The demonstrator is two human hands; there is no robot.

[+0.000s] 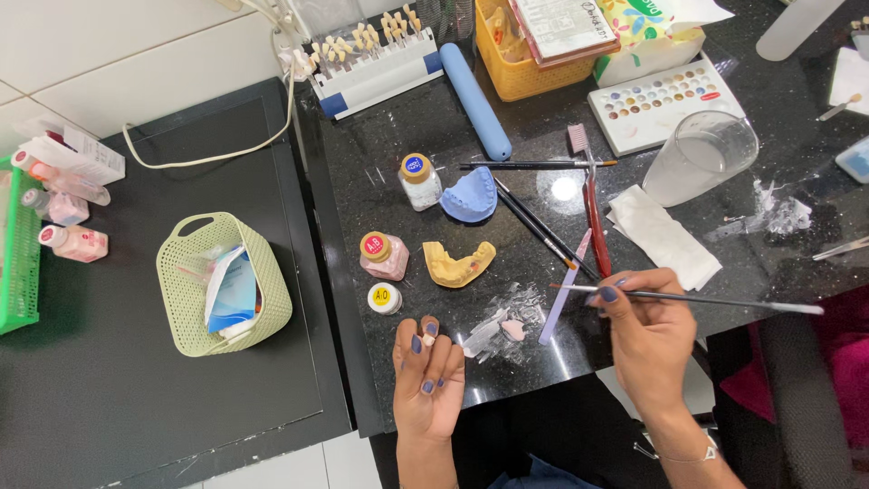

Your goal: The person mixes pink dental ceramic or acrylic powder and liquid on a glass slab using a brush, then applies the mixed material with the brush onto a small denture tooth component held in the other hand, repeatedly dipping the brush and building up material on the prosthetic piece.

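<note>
My left hand [427, 373] is raised palm-up near the front edge of the black worktop [434, 127], pinching a tiny tooth-like piece [430, 340] between thumb and fingertips. My right hand [647, 337] holds a thin brush [688, 297] crosswise, its tip pointing left toward a smear of pale paste [503, 324] on the worktop. A yellow dental cast [460, 264] and a blue dental cast [470, 197] lie just beyond. Three small jars [384, 255] stand to the left of the casts.
Spare brushes [541, 226], a red-handled tool [595, 217], a folded tissue [663, 237] and a clear cup [701, 156] lie at right. A colour palette [665, 98], yellow basket [518, 63] and tooth shade rack [373, 56] sit at the back. A green basket [222, 282] stands left.
</note>
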